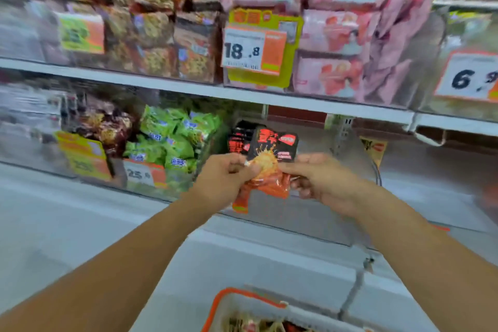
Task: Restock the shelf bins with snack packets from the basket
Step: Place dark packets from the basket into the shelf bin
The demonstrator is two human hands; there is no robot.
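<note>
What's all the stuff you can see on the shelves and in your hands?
black-and-red snack packets: a few, black tops, orange-red bottoms, held in front of the lower shelf
green packets: many, green, lower shelf bin, left of the hands
brown packets: many, brown and orange, upper shelf bin, left
pink packets: many, pink, upper shelf bin, right
price tag 18.8: one, white and orange, upper bin front
basket: one, orange rim, bottom edge
left hand: grip on the packets' left side
right hand: grip on their right side

Light was bright, even and soft, with weak shadows. Motion blur smeared the upper shelf (188,89) and left edge (the price tag (253,48) stayed readable). Wide-angle distortion bowed the shelf lines; clear bin fronts showed hazy glare.
</note>
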